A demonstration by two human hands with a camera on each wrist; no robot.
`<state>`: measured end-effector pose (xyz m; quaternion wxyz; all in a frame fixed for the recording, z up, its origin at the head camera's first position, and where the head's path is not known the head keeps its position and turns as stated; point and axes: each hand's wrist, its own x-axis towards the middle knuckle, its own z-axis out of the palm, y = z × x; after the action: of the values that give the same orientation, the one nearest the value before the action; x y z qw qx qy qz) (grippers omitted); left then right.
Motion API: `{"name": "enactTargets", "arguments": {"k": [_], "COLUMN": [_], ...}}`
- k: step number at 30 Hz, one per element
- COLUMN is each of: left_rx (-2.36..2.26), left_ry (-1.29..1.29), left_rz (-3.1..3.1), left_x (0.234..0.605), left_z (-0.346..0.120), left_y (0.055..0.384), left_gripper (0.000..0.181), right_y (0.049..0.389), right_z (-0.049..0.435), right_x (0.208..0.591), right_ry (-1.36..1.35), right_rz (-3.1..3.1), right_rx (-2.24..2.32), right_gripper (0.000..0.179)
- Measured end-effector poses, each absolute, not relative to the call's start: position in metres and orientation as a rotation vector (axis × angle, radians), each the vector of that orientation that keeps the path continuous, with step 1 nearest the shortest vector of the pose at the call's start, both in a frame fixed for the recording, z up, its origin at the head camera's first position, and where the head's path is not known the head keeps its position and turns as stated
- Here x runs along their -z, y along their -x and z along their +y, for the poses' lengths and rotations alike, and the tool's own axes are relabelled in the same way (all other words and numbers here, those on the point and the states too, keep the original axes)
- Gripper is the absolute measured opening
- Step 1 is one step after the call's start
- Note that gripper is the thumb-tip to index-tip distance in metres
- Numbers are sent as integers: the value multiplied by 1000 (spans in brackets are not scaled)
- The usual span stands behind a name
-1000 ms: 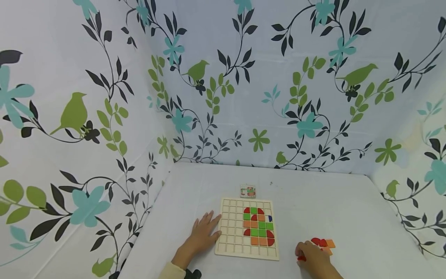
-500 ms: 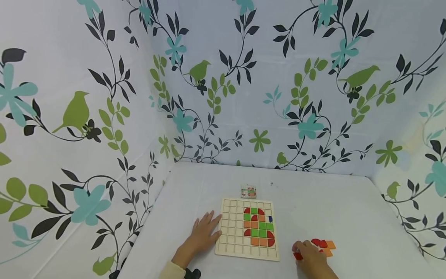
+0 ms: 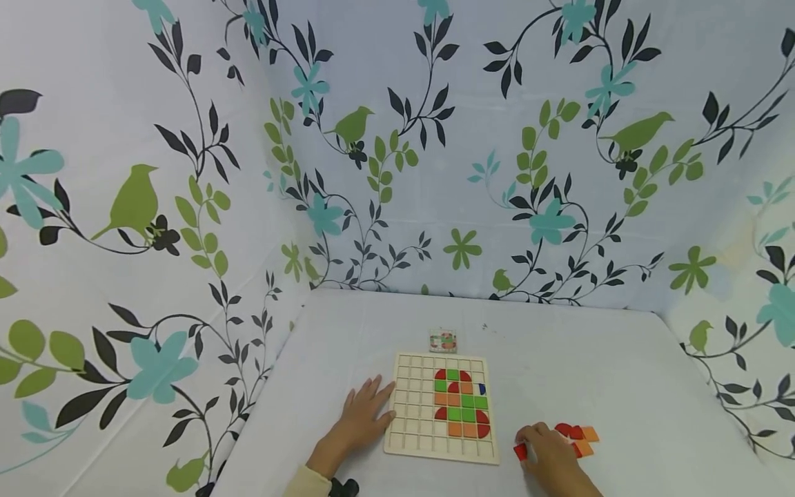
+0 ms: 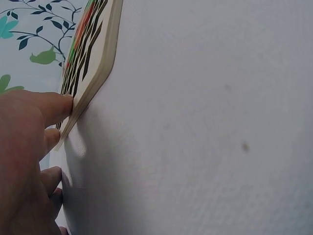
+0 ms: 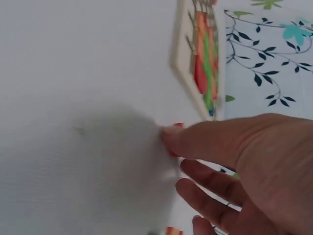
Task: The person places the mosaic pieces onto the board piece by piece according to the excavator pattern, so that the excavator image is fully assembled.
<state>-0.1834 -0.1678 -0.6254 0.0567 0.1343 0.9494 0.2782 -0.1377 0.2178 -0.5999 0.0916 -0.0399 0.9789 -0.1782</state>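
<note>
At the board's left edge my left hand (image 3: 361,416) lies with fingers spread, its thumb and fingertip touching the rim of the wooden grid board (image 3: 410,442). In the left wrist view, fingertips (image 4: 61,107) meet the board's side. Red, green and orange tiles fill part of the grid's right half, with a small blue mark near its right edge. Right of the board, my right hand (image 3: 553,455) pinches a red tile (image 3: 520,452) at its fingertips, low over the table. The right wrist view shows the thumb (image 5: 195,142) covering most of that red tile (image 5: 179,126).
A loose group of red tiles (image 3: 563,429) and orange tiles (image 3: 584,449) lies just beyond my right hand. Behind the board stands a small patterned card (image 3: 443,341). White cloth (image 3: 559,359) covers the table, and printed curtains hang at the back and sides.
My right hand has shifted a little left, toward the board, carrying the red tile away from the loose group. The left hand and the board stay put.
</note>
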Motion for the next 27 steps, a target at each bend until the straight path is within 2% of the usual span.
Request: {"name": "enactTargets", "arguments": {"k": [3,9,16,27], "left_rx": [-846,-842,-823,-830], "left_ry": [-410,-414,-397,-402], "left_rz": [2886,2879,2889,2885], "left_x": [627,625,621,623], "left_z": [-168,-168,-168,-167], "left_y": [183,184,184,183], "left_gripper": [61,61,60,61], "right_y": [138,140,142,158], "right_z": [218,217,207,202], "right_x": [604,613,619,622], "right_ry": [170,111,94,69], "right_rz": [2916,2932,2948,3018], "right_rx": [553,648,729,728], "right_gripper": [30,31,23,24]}}
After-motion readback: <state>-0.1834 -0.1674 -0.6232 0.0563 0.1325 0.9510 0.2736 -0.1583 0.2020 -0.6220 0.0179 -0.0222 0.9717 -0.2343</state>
